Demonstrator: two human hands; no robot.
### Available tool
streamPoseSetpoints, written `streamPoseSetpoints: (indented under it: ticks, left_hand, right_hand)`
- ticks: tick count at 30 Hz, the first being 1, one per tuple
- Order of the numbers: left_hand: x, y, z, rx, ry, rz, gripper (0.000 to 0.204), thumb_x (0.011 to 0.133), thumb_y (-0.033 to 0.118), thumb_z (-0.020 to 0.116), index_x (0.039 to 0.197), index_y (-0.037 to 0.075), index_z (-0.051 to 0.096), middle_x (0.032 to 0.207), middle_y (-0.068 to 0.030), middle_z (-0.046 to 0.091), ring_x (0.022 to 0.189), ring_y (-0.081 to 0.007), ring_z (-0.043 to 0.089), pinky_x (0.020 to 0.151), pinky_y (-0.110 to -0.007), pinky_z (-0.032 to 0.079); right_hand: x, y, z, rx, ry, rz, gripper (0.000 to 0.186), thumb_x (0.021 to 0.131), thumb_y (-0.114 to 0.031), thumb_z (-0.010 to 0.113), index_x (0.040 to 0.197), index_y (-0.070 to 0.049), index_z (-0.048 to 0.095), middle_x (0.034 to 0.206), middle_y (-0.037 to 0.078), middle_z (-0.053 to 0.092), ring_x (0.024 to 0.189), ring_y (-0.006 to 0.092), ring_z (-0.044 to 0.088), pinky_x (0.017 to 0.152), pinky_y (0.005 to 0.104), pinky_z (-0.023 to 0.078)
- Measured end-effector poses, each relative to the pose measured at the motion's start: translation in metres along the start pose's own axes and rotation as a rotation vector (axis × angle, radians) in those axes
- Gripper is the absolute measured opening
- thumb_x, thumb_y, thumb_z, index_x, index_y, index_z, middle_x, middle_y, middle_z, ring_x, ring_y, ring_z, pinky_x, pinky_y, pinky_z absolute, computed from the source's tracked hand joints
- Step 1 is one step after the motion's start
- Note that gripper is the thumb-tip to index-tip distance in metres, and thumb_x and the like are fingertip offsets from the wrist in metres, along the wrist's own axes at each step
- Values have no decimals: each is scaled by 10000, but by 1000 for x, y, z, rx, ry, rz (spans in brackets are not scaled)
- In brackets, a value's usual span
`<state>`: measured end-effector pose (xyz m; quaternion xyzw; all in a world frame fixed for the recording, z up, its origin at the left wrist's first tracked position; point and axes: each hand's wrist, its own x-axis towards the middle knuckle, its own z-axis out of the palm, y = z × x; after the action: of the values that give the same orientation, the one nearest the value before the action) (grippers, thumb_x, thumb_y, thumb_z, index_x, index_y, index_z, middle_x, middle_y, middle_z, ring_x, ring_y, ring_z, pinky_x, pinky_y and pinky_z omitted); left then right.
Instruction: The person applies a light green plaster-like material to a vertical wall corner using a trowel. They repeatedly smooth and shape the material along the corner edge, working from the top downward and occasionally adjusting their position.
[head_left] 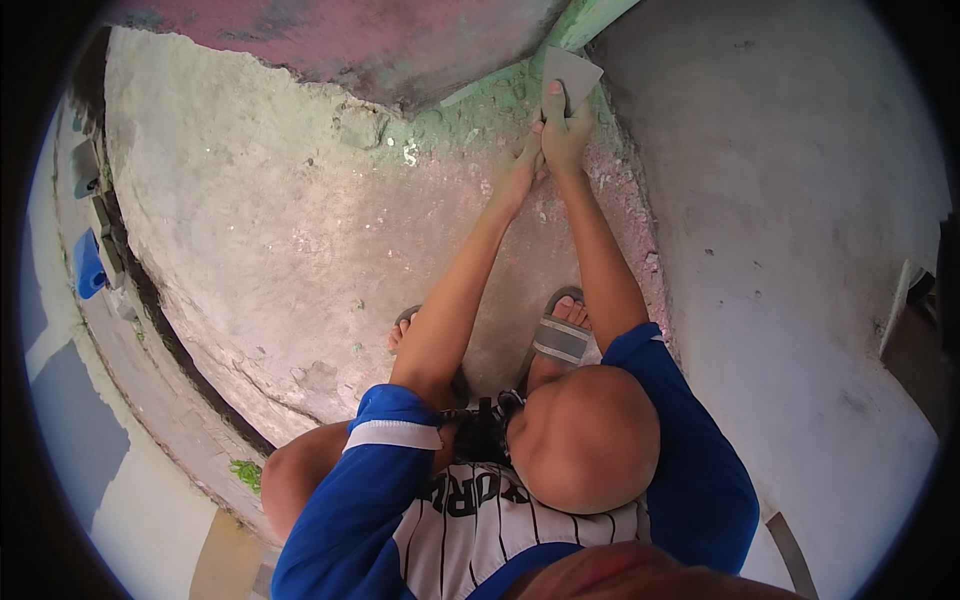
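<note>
A putty knife (575, 72) with a wide, pale grey blade is in my right hand (567, 138), at the corner where two walls meet the floor. My right thumb lies along the blade, and the fingers are closed round the tool. Just below and to the left, my left hand (518, 178) is closed and pressed up against the right one. It seems to grip the handle end, which the hands mostly hide. Around the blade, the green-stained base of the wall (490, 95) carries loose crumbs and flakes.
A pink and green painted wall (370, 45) with a chipped lower edge stands ahead. On the right rises a bare grey wall (780, 220). White and pink paint chips lie on the rough concrete floor (300, 220). A gap runs along its left edge, with a blue object (88, 265) beyond.
</note>
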<state>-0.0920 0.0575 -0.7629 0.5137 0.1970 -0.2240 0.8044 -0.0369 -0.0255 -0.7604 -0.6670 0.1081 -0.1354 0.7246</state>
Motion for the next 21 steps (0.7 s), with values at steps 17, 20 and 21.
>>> streamPoseSetpoints:
  ticks: [17,20,21]
  left_hand:
    - [22,30,15,47,-21,286,556,1093,547,481,757,114,574,614,41,481,546,-78,406,509,-269,299]
    - [16,41,10,98,-76,219,563,1097,554,464,787,103,595,634,36,494,571,-83,425,541,-266,320]
    - [11,35,7,121,-102,162,566,1098,557,459,800,98,603,642,33,499,580,-85,432,551,-265,326]
  right_hand:
    - [30,-44,12,-103,-62,-238,353,1044,-264,666,833,18,637,608,23,622,492,97,572,463,280,439]
    - [23,-72,23,39,64,-277,352,1028,-278,691,865,33,663,637,23,641,502,100,583,469,282,452]
    - [17,-64,17,39,61,-187,351,1031,-280,687,867,30,659,642,21,638,511,97,582,469,280,448]
